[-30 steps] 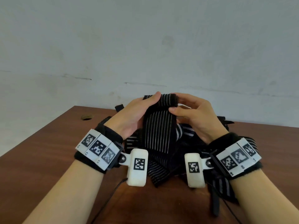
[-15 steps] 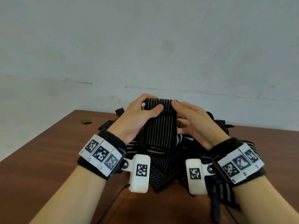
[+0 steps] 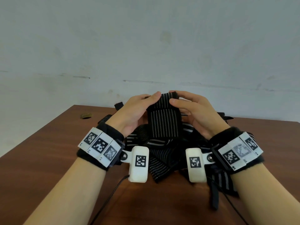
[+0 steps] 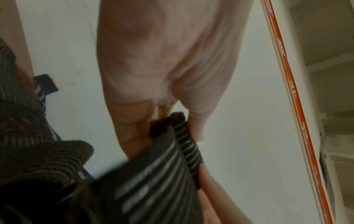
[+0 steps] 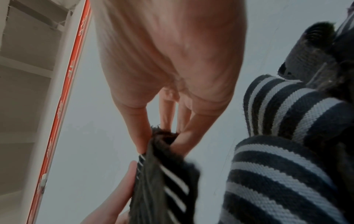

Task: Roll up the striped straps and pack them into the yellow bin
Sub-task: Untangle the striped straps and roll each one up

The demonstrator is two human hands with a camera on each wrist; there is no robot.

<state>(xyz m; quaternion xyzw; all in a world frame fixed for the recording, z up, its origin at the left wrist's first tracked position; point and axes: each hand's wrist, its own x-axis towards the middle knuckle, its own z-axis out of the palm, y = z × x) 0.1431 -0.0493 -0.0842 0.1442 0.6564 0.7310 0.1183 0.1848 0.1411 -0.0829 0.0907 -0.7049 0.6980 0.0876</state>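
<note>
Head view: both hands raised above a brown wooden table (image 3: 48, 159), working one striped strap (image 3: 164, 122) between them, near the table's far edge. Left hand (image 3: 131, 114) pinches the strap's upper left side, thumb laid over the rolled top, fingers behind. Right hand (image 3: 194, 114) pinches the upper right side, thumb pressed on the front face, fingers curved around the back. Strap's top end is folded over into a short roll; the rest hangs down, black with thin white lines, onto a loose pile of straps (image 3: 162, 153) lying on the table beneath the wrists. Left wrist view: thumb and fingers (image 4: 195, 128) clamp the fuzzy strap edge. Right wrist view: fingertips (image 5: 141, 136) nip the dark fuzzy end; broader-striped straps bunched at right. Yellow bin not visible in any view. Small hole (image 3: 85, 115) in the table near its far left corner.
</note>
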